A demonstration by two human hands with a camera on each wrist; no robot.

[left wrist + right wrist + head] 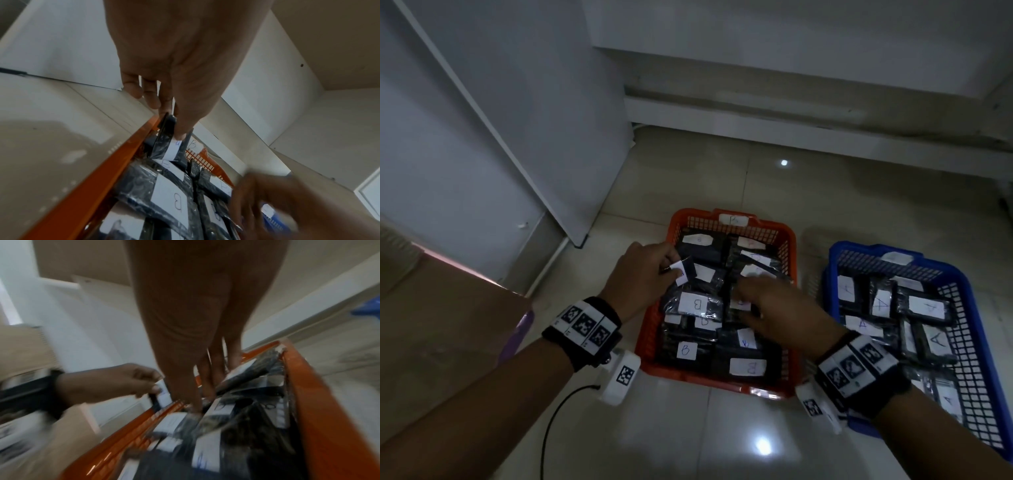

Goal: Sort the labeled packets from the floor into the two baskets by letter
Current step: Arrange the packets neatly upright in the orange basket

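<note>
An orange basket (674, 226) tagged B holds several black packets with white B labels. To its right a blue basket (976, 329) holds packets labelled A. My left hand (643, 274) pinches a black labelled packet (686, 270) over the orange basket's left side; the same packet (167, 144) hangs from thumb and fingers in the left wrist view. My right hand (767, 305) reaches over the middle of the orange basket (320, 410), its straight fingertips (197, 407) touching the packets there. It is blurred in the wrist views.
A white cabinet (482, 130) stands at the left and a white low ledge (791, 113) runs along the back. Glossy tiled floor (722, 438) lies in front of the baskets. A black cable (554, 421) trails from the left wrist camera.
</note>
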